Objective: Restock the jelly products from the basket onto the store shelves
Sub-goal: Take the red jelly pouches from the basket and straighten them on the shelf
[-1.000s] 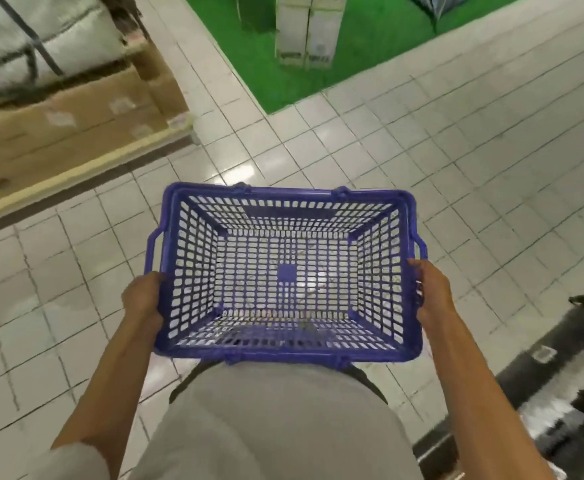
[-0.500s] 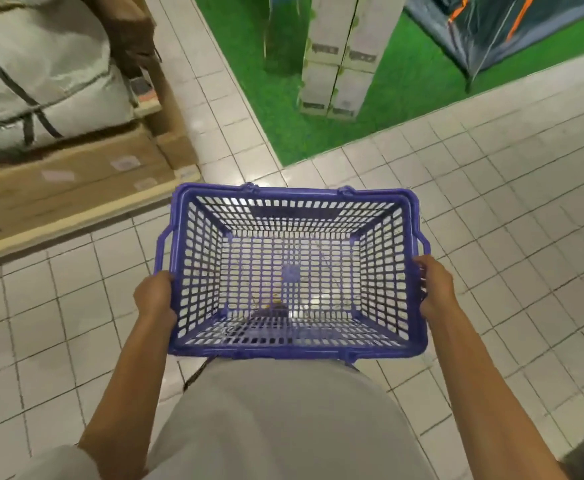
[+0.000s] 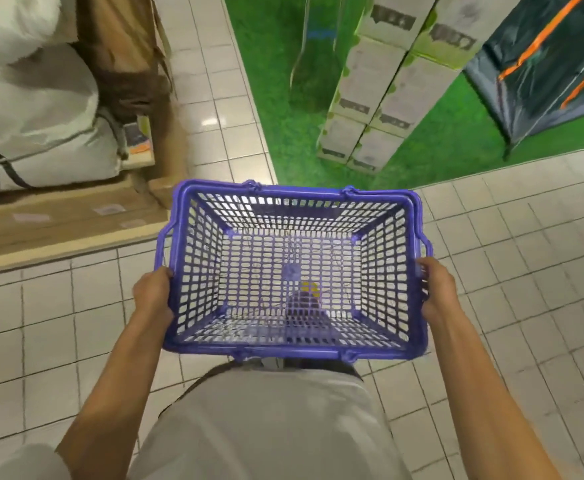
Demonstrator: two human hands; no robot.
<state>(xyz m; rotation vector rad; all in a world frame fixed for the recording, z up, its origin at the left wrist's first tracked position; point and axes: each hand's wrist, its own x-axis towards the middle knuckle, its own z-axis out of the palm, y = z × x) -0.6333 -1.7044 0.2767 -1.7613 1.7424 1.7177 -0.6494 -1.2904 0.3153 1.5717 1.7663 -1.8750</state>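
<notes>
Latticed purple plastic basket (image 3: 198, 271) nearer fuzzy turf (image 3: 283, 133)

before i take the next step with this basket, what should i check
1. Left hand grips basket side: ok.
2. Right hand grips opposite side: ok.
3. Jelly products inside basket: not ok, none seen.
4. Store shelves in view: not ok, only a loaded pallet and stacked boxes.
5. Way forward: cannot tell, boxes stand on green turf ahead.
</notes>
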